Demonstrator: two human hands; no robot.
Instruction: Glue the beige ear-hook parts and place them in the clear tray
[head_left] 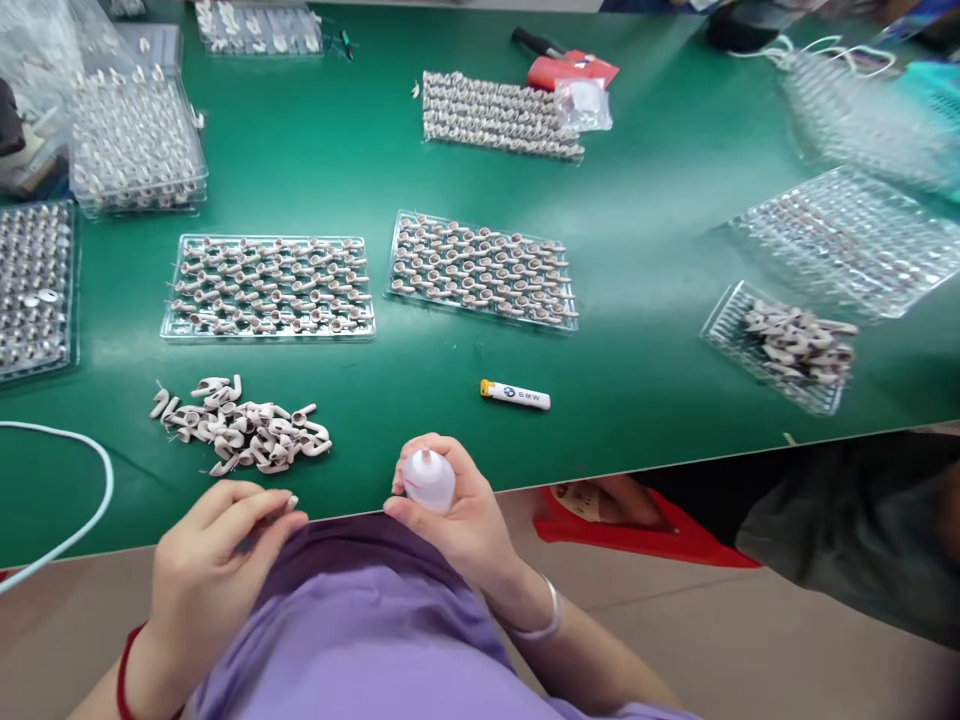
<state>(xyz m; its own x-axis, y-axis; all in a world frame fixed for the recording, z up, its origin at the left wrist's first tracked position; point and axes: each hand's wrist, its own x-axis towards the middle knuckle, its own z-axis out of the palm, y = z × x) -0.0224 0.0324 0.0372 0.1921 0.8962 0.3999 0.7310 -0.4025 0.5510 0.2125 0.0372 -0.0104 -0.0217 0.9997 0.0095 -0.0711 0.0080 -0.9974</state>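
My right hand (pixel 463 510) is wrapped round a small translucent white squeeze bottle (pixel 430 482), its nozzle pointing up and away from me. Lower left, my left hand (pixel 217 560) pinches a small white piece (pixel 292 502) between thumb and fingers; only its tip shows, so its kind is unclear. Just beyond the left hand lies a loose pile of whitish earbud shells (pixel 259 436) with short stems. Two clear trays, one on the left (pixel 274 338) and one on the right (pixel 480 309), hold rows of similar shells. Between the right hand and the right tray lies a white lighter (pixel 517 395) with a yellow end.
Further back lie another filled tray (pixel 502 148), a red-wrapped tool (pixel 574 70) and a plastic bag (pixel 583 106). Stacked trays (pixel 139 190) stand at left, near a white cable (pixel 105 500). At right, a small tray (pixel 724 325) holds heaped shells; a person sits beside the table.
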